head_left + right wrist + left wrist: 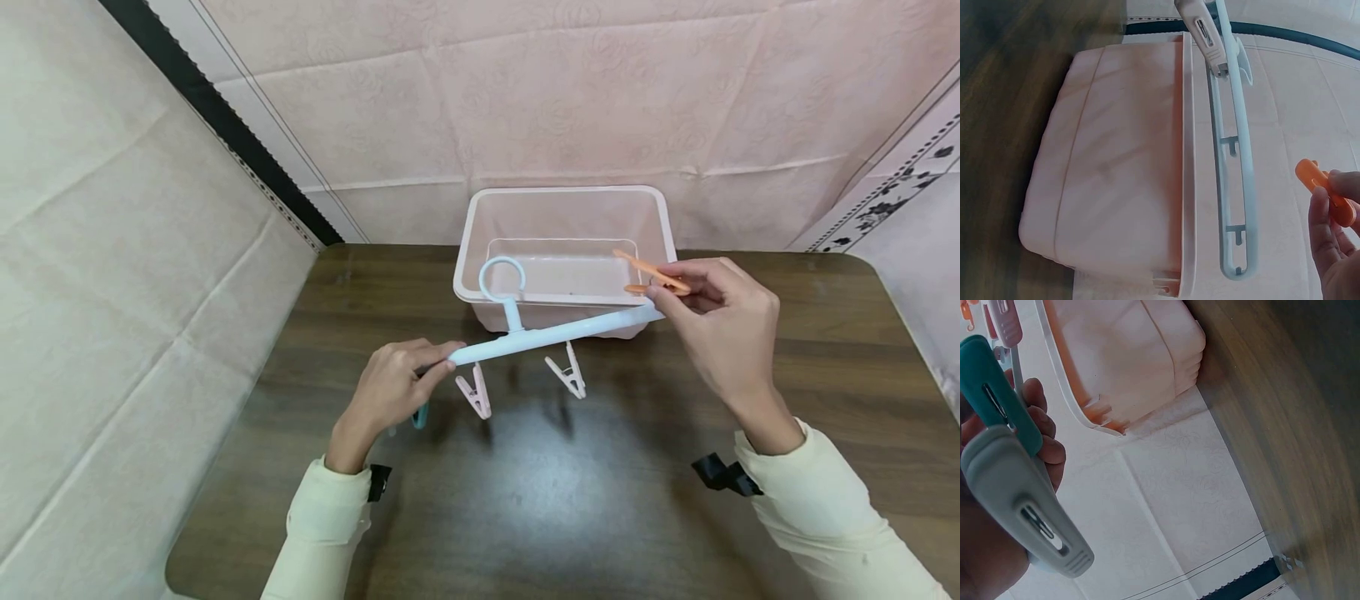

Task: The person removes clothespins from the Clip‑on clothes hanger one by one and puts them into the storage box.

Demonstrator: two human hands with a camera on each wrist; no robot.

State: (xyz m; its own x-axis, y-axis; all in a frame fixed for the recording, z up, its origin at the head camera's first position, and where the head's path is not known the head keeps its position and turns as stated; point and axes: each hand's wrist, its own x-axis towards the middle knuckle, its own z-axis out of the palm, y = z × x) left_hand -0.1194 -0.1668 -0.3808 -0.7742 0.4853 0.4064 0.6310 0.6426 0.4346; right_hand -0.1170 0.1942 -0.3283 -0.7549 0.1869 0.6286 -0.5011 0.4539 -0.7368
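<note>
A light blue hanger is held up, slightly tilted, by my left hand, which grips its left end. From it hang a pink clip and a white clip; in the left wrist view a teal clip and a grey clip are beside the left hand's fingers. My right hand pinches an orange clip near the hanger's right end. In the right wrist view the orange clip is apart from the hanger.
A pale pink plastic basket stands at the back of the dark wooden table, behind the hanger. Patterned light cloth covers the surface beyond the table and both sides.
</note>
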